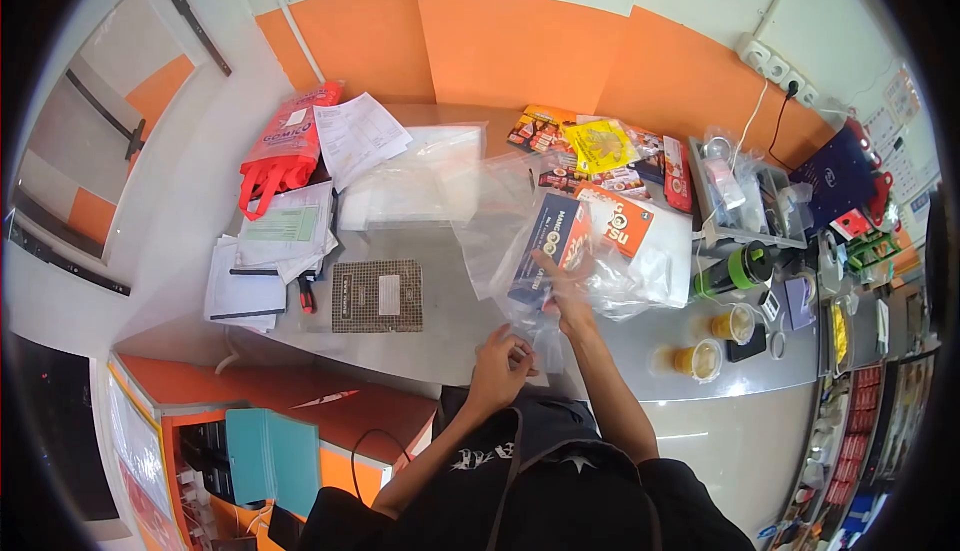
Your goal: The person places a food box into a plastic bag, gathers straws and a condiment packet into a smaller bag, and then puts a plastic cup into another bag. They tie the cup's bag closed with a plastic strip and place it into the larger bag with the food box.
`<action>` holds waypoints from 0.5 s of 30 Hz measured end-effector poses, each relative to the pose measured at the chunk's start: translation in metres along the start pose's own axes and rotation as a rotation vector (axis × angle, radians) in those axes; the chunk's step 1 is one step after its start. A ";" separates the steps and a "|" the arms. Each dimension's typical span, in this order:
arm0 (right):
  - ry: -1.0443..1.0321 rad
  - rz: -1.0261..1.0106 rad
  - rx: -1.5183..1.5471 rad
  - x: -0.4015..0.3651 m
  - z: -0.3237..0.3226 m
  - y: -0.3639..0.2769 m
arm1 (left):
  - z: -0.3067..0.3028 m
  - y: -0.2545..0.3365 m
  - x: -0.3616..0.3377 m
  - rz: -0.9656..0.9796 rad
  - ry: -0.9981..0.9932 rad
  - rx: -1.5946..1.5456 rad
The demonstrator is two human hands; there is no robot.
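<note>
Where the tabletop (pixel 450 323) curves near, the clear bag (pixel 497 213) with the blue packet (pixel 546 243) inside lies just far of both hands.
Packet long axis near-far, leaning right; right hand (pixel 572 303) touches its near end, grip unclear; left hand (pixel 500 364), apart, pinches the bag's near edge.

I can read little from here. The red bag (pixel 285 146) at the far left of the bench (pixel 450 336) carries white capitals that look like "GOMICO". The orange packet (pixel 618 219) shows large white letters "SU"; what comes before them is cut off. The blue box (pixel 548 246) inside the clear bag (pixel 495 216) has white letters along its edge starting "MAN", and I cannot make out the rest. Print on the paper sheets (pixel 360 136), the yellow packet (pixel 600 144) and the wall notices (pixel 900 101) is too small to read.
</note>
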State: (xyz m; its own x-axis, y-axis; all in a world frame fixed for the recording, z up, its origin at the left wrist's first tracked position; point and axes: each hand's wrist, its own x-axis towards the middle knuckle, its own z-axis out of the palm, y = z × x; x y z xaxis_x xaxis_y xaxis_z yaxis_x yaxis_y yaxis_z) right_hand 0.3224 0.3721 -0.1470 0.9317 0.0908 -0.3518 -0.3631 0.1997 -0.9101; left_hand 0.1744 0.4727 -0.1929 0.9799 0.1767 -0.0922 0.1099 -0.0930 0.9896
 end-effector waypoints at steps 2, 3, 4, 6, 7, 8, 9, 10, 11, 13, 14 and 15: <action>-0.053 -0.053 -0.019 0.016 -0.010 0.019 | 0.008 0.001 0.000 -0.122 0.020 -0.181; -0.070 -0.074 -0.017 0.017 -0.010 0.021 | 0.010 0.009 0.004 -0.177 0.035 -0.196; -0.069 -0.085 0.003 0.016 -0.011 0.024 | 0.009 0.009 0.009 -0.201 0.014 -0.164; -0.045 -0.077 -0.002 0.013 -0.010 0.027 | 0.008 0.004 0.020 -0.217 -0.068 -0.052; -0.023 -0.065 -0.026 0.012 -0.008 0.024 | 0.007 0.000 0.024 -0.206 -0.129 0.029; -0.001 -0.072 -0.039 0.014 -0.006 0.023 | 0.009 -0.002 0.020 -0.112 -0.198 0.069; 0.021 -0.079 -0.052 0.017 -0.005 0.021 | 0.010 0.005 0.013 -0.016 -0.268 0.112; 0.045 -0.100 -0.052 0.024 -0.005 0.026 | 0.010 0.015 0.006 0.078 -0.342 0.157; 0.072 -0.117 -0.052 0.030 -0.005 0.033 | 0.013 0.027 -0.002 0.105 -0.448 0.152; 0.105 -0.218 -0.189 0.047 -0.010 0.050 | 0.024 0.053 -0.014 0.159 -0.661 0.137; 0.118 -0.265 -0.261 0.052 -0.015 0.059 | 0.026 0.062 -0.013 0.195 -0.684 0.152; 0.086 -0.267 -0.344 0.047 -0.015 0.058 | 0.027 0.071 -0.007 0.231 -0.706 0.166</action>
State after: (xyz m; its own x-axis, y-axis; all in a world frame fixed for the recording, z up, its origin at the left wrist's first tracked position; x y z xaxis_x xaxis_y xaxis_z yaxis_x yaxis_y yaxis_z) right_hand 0.3454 0.3730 -0.2198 0.9951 -0.0039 -0.0984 -0.0980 -0.1327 -0.9863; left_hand 0.1796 0.4381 -0.1253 0.8486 -0.5289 0.0110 -0.1419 -0.2076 0.9679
